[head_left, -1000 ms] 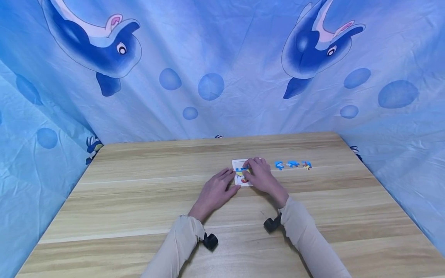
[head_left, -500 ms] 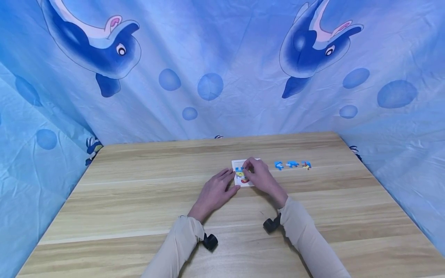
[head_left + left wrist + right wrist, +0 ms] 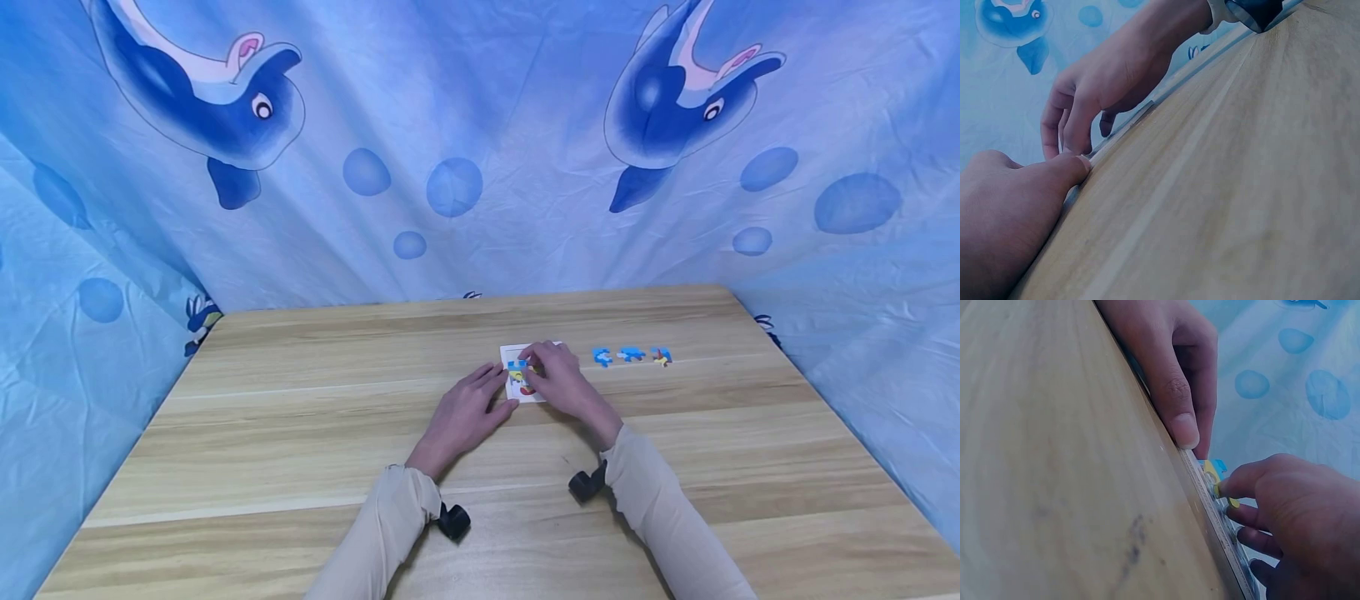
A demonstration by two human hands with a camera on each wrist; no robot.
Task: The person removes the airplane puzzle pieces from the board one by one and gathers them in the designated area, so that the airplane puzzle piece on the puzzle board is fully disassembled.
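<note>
Right hand [image 3: 564, 379] is arching over the puzzle [image 3: 517, 380], grip indeterminable; loose pieces [image 3: 631, 355] are lying rightward. Left hand [image 3: 467, 408], outstretched, is touching the puzzle's left edge.

No text, label, brand, number or sign can be read in any of the three views.
</note>
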